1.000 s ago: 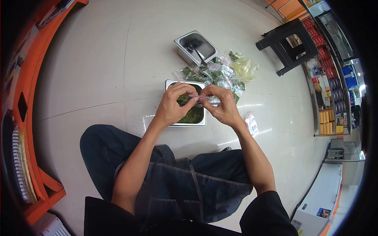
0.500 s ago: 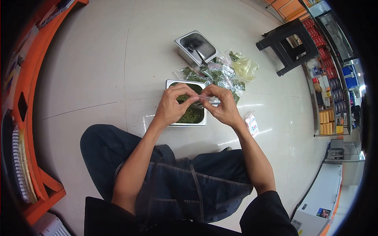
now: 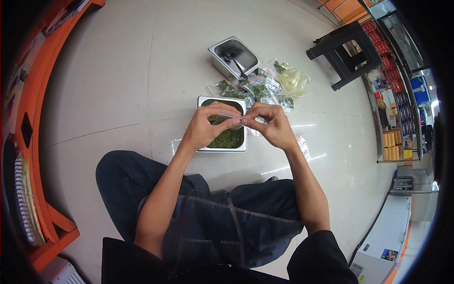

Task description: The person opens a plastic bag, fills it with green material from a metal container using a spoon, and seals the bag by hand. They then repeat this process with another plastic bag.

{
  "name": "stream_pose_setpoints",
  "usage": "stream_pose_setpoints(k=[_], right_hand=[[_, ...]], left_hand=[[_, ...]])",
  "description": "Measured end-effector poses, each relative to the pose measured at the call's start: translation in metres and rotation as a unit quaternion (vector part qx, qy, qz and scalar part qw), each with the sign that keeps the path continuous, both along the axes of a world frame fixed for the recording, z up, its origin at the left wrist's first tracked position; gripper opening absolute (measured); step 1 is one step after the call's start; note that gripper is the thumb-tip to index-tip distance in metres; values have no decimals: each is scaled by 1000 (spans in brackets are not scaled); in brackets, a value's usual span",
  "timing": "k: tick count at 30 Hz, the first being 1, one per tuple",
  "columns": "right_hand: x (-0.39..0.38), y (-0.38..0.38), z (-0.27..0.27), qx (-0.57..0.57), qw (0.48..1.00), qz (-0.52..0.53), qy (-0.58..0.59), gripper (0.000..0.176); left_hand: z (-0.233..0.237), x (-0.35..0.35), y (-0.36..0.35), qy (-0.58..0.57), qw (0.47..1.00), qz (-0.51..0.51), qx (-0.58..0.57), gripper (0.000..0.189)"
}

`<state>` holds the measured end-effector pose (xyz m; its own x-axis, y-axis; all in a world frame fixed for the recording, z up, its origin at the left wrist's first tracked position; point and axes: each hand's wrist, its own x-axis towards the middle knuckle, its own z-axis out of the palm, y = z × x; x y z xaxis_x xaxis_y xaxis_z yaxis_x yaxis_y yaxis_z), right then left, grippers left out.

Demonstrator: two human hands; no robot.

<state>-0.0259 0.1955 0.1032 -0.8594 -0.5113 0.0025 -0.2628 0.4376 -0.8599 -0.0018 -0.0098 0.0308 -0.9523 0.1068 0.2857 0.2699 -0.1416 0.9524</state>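
My left hand and my right hand meet above a steel food pan. Between their pinched thumbs and fingers is the edge of a small clear plastic bag, seen nearly edge-on; its contents are hidden. Chopped green leaves lie in the pan below, partly covered by my hands. Just beyond, several clear zip bags with green leaves are heaped on the floor.
A second steel pan holds a dark spoon. By the heap lies a yellowish plastic bag. A white packet rests near my right wrist. A black stool stands at upper right, an orange shelf at left.
My hands have shifted slightly along the bag's edge. The right fingers now pinch at its right end, and more of the edge shows under my left fingers.
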Motion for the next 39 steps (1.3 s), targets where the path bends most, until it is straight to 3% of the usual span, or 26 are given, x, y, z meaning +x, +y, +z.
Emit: stream_pose_setpoints(k=[2, 10, 16, 19, 24, 30, 39], right_hand=[[1, -3, -2, -4, 1000, -6, 1, 10], [-2, -6, -21, -116, 992, -13, -52, 10], [-1, -9, -23, -53, 998, -20, -15, 7], [0, -13, -30, -75, 996, -36, 29, 11], [3, -16, -27, -103, 993, -54, -5, 11], [-3, -6, -19, -100, 993, -54, -21, 6], [-1, -9, -19, -135, 990, -45, -18, 10]], left_hand=[[-5, -1, -4, 5, 999, -32, -12, 14], [-7, -2, -5, 7, 1000, -7, 3, 11], [-9, -3, 0, 39, 999, 18, 12, 12], [-3, 0, -3, 8, 1000, 3, -12, 10], [-2, -1, -8, 6, 999, 2, -40, 11], [-9, -3, -4, -32, 996, -2, 85, 16], [-5, -4, -9, 30, 999, 23, -17, 11]])
